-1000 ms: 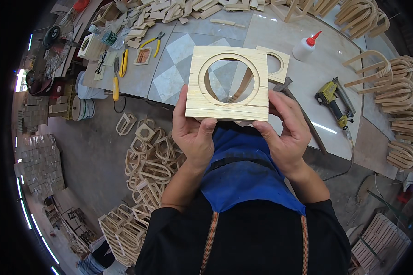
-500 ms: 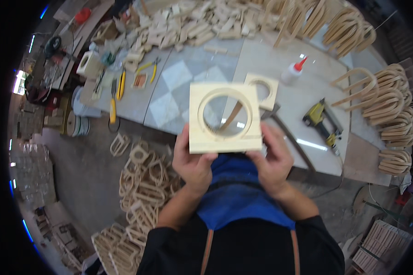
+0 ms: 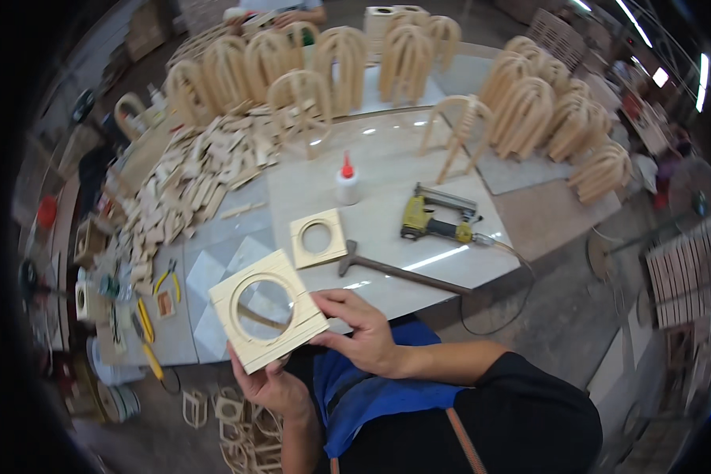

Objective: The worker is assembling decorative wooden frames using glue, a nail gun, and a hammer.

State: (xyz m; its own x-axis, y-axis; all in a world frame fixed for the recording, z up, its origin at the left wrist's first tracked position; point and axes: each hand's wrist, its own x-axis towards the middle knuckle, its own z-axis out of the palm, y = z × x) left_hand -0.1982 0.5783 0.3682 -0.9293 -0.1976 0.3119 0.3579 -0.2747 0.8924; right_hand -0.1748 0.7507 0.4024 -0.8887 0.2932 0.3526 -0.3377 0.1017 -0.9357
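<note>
Between my two hands is a square, pale wooden box (image 3: 227,317) with a large round hole, tilted above the table's near edge. My left hand (image 3: 272,389) grips its lower edge, fingers partly hidden behind it. At its right edge, my right hand (image 3: 363,332) pinches it between thumb and fingers. A curved strip of wood shows through the hole. Just beyond lies a similar square wooden piece with a round hole (image 3: 332,227). A hammer (image 3: 403,272) rests to the right of that, its head close to the piece.
Past the hammer are a yellow nail gun (image 3: 438,221) with an air hose and a white glue bottle (image 3: 347,186) with a red tip. Wood scraps (image 3: 205,170) heap at left. Pliers (image 3: 166,280) lie near a yellow cutter (image 3: 144,320). Arched wooden frames (image 3: 407,67) line the back; another person's hands (image 3: 292,17) show beyond.
The view has swung to the right, bringing the back row of frames into sight. The held box has turned and tilted, and my right hand has shifted along its edge.
</note>
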